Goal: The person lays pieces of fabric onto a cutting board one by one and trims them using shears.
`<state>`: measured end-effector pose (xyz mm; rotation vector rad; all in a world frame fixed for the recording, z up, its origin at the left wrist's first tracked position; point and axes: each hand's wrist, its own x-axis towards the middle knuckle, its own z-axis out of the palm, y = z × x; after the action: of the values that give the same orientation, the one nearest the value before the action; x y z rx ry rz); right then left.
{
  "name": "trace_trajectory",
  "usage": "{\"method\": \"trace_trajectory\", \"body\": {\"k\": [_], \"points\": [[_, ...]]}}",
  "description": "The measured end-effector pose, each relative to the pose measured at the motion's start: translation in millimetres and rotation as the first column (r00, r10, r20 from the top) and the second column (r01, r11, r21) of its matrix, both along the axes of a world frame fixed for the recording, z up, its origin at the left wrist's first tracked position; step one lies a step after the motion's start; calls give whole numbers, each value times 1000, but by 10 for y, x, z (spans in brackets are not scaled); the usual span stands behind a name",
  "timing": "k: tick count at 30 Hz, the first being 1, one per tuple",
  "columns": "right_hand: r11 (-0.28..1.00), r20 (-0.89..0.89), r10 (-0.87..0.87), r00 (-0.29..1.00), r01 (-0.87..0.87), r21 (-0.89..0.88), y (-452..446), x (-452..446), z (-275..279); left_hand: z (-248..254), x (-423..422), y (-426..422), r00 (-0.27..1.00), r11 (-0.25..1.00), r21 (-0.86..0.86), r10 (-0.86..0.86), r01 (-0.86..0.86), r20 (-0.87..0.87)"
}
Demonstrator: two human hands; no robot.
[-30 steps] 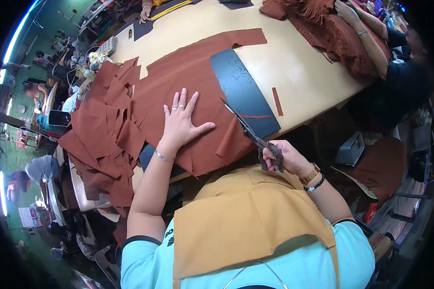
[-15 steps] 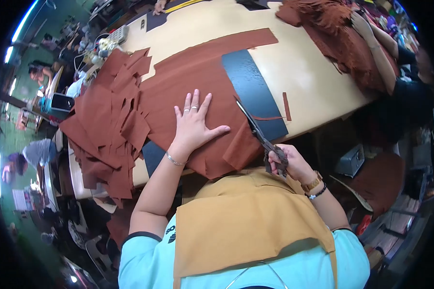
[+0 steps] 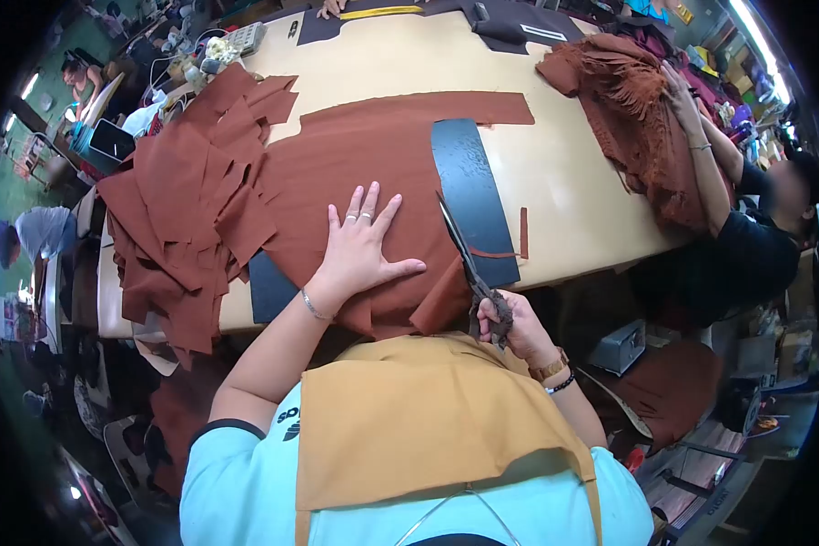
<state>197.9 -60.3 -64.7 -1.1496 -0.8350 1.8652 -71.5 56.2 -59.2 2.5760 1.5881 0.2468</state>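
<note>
My left hand [image 3: 366, 244] lies flat with fingers spread on a piece of rust-brown cloth [image 3: 382, 150]. In my right hand [image 3: 521, 329] is a pair of large dark scissors [image 3: 458, 235], the handles wrapped in dark material. Its blades lie along the cloth's right edge and point away from me. Under the cloth is a dark, smooth board [image 3: 480, 164], showing on the right and at the lower left. A thin cut strip [image 3: 524, 233] rests beside the board, and another narrow strip crosses the board near the blades. The cloth's near edge hangs toward my tan apron [image 3: 446, 419].
A heap of cut rust-brown pieces [image 3: 187, 191] covers the left of the cream table [image 3: 578, 200]. At the right, a co-worker's hands [image 3: 682, 100] touch bunched, fringed cloth [image 3: 632, 127]. Another person's hand [image 3: 331, 8] is at the far edge, near dark cloth [image 3: 510, 27] and a yellow ruler [image 3: 382, 11].
The whole view has turned and shifted, bringing more of the co-worker at the right into sight. My left hand and the scissors keep about the same place on the cloth.
</note>
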Motion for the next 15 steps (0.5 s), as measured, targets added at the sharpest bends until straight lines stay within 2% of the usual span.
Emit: {"method": "trace_trajectory", "body": {"k": [10, 15], "points": [[996, 11, -44, 999, 45, -82, 121, -62, 67, 10, -21, -97, 999, 1000, 1, -29, 28, 39], [999, 20, -33, 999, 34, -33, 104, -43, -11, -2, -34, -146, 998, 1000, -2, -26, 26, 54]]}}
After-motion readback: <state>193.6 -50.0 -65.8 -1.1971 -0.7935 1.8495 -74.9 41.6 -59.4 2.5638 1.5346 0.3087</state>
